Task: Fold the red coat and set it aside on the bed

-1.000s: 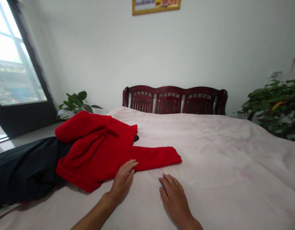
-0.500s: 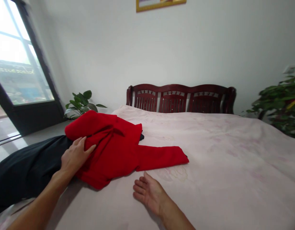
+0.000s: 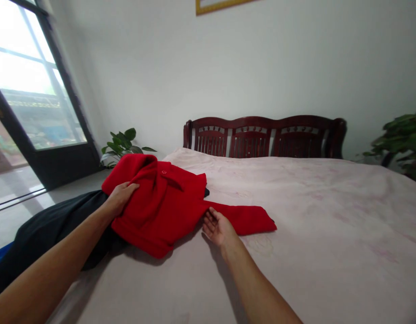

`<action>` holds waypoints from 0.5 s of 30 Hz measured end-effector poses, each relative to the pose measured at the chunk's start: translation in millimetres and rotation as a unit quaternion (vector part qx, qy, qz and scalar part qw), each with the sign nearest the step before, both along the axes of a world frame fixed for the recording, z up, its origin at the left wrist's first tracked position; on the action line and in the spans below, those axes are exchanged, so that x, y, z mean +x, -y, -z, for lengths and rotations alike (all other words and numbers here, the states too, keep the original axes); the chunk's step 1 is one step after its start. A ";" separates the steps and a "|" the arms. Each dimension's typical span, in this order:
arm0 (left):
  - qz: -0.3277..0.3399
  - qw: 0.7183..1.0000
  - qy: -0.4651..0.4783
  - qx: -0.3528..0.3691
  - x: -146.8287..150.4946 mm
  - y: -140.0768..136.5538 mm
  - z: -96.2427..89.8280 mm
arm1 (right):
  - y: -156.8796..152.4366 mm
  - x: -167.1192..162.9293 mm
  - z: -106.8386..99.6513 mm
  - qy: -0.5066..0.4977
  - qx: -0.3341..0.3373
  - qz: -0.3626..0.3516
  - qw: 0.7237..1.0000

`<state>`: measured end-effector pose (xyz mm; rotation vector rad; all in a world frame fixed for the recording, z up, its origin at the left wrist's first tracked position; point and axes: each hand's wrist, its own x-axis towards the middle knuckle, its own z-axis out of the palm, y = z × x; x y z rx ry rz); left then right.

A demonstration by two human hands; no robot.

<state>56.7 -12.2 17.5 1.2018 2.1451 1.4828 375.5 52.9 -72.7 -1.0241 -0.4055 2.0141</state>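
A red jacket [image 3: 181,198] lies crumpled over the left part of the covered surface, with a small round button showing near its top. My left hand [image 3: 121,198] grips the jacket's left part, thumb on top and the other fingers hidden in the folds. My right hand [image 3: 219,228] is at the sleeve that stretches to the right; its thumb and fingertips pinch the sleeve's lower edge. Beneath the jacket and my left forearm, a dark piece of clothing [image 3: 56,216] spreads toward the lower left.
A pale pink floral sheet [image 3: 316,243] covers the broad surface. Behind it stands a dark red wooden bench back [image 3: 262,135] against the wall. Leafy plants [image 3: 123,141] are at left and right. A dark-framed glass door [image 3: 59,162] is on the left. Something blue [image 3: 0,256] shows at the left edge.
My right hand has moved up from the bare sheet to the sleeve and taken hold of its edge. My left hand has closed on the jacket, lifting its lower part slightly. The view has shifted.
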 end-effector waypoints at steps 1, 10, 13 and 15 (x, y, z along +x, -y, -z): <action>0.022 0.993 0.107 0.047 6.4 -1.1 -7.4 | -1.6 7.3 -2.8 0.000 0.002 -0.004 1.000; 0.179 0.900 0.344 0.197 75.6 -6.1 -58.0 | 47.0 -15.7 15.4 -0.074 -0.055 -0.104 0.990; 0.201 0.886 0.359 0.215 83.7 -5.7 -72.2 | 31.2 -8.9 0.1 -0.141 -0.011 -0.040 0.989; 0.221 0.875 0.363 0.232 87.5 -4.9 -84.2 | 11.6 12.7 -21.1 -0.151 0.034 0.035 0.987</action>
